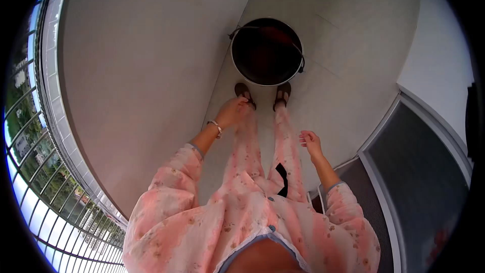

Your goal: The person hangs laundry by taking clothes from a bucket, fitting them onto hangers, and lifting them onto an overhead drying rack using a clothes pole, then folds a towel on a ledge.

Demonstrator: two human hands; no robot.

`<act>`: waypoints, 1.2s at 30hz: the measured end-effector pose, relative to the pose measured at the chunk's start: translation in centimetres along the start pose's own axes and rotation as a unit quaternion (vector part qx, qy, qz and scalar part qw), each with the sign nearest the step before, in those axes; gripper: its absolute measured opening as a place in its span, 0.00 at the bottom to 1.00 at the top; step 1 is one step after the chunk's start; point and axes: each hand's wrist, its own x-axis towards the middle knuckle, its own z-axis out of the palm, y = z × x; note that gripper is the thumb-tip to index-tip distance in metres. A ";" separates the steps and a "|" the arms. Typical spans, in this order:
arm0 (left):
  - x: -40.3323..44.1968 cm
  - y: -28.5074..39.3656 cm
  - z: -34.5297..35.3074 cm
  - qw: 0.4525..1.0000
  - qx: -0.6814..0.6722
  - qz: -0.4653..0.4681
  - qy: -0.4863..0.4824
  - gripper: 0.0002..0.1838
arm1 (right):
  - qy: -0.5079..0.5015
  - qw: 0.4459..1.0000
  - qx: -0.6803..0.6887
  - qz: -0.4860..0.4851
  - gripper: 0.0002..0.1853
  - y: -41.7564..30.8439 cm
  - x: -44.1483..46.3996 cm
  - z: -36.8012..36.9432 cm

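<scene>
**As a round black bucket with a pale rim is found on the floor, both bare hands are recorded apart from it**

Where the beige-grey tiled floor extends ahead of the person's feet, the bucket is set upright, just beyond the toes of two dark brown strapped sandals. Its thin dark curved handle is attached at two opposite sides of the rim. A dim reddish patch is noted inside – whether contents or reflection cannot be told.

The left hand is held in front of the left shin, nearest to the left sandal, which it partly covers in this view. Its fingers are bent inward; whether anything is gripped cannot be told. A pale banded bracelet is worn at that wrist.

The right hand is held out beside the right leg, well apart from the bucket, with its fingers loosely curled and unclosed.

Pink-and-white floral cloth clothing is worn, and a black strip is seen against its front – its attachment cannot be determined. A dark panel in a light grey frame is positioned to the right.
</scene>
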 end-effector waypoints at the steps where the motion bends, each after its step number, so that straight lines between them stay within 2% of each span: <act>1: 2.7 -0.5 0.6 0.999 0.040 0.011 0.008 0.15 | 0.014 1.000 0.015 0.022 0.12 1.6 0.2 -0.9; 5: 13.1 -3.5 2.2 0.992 0.125 0.025 -0.012 0.14 | 0.064 0.992 0.050 0.093 0.13 7.8 1.9 -3.5; 7: 18.0 -6.0 3.8 0.957 0.282 0.064 -0.023 0.18 | 0.083 0.988 0.059 0.114 0.13 10.1 2.6 -4.5; 10: 25.0 -9.5 6.8 0.943 0.318 0.086 -0.045 0.19 | 0.096 0.984 0.072 0.132 0.13 13.4 3.5 -5.3; 11: 27.7 -10.2 8.2 0.917 0.323 0.202 0.113 0.19 | 0.101 0.982 0.078 0.140 0.13 14.3 4.4 -5.6; 13: 31.8 -10.3 9.8 0.886 0.347 0.257 0.170 0.19 | 0.098 0.981 0.084 0.144 0.14 14.5 4.9 -5.3; 18: 36.7 -11.5 11.7 0.890 0.395 0.200 0.107 0.22 | 0.096 0.977 0.116 0.154 0.14 13.9 5.5 -4.2; 24: 34.3 -9.4 9.8 0.909 0.376 0.165 0.069 0.25 | 0.071 0.985 0.110 0.115 0.15 10.3 6.8 -4.2; 26: 31.3 -7.6 8.6 0.929 0.334 0.147 0.057 0.26 | 0.066 0.987 0.108 0.098 0.15 8.9 6.8 -4.0; 28: 26.0 -4.6 6.8 0.966 0.231 0.111 0.035 0.27 | 0.080 0.986 0.121 0.082 0.15 7.1 6.8 -3.0; 29: 22.9 -2.9 5.9 0.983 0.160 0.091 0.027 0.28 | 0.075 0.986 0.123 0.078 0.15 6.0 6.7 -2.2; 30: 18.7 0.6 4.0 0.998 0.068 0.016 -0.011 0.27 | 0.063 0.989 0.122 0.048 0.16 4.8 6.7 -1.3; 31: 15.0 1.3 3.9 0.997 -0.053 0.055 -0.001 0.22 | 0.052 0.991 0.122 0.018 0.17 3.3 6.4 -0.3; 33: 9.0 3.3 3.9 0.976 -0.217 0.029 0.009 0.23 | -0.005 0.993 0.114 -0.003 0.22 -0.1 5.8 1.8; 34: 6.1 5.4 3.1 0.976 -0.215 0.033 0.010 0.23 | -0.037 0.986 0.154 0.046 0.26 -2.7 5.0 3.0; 36: 0.3 10.9 0.8 0.920 -0.391 0.015 0.031 0.21 | -0.115 0.941 0.275 0.161 0.31 -7.5 3.3 4.9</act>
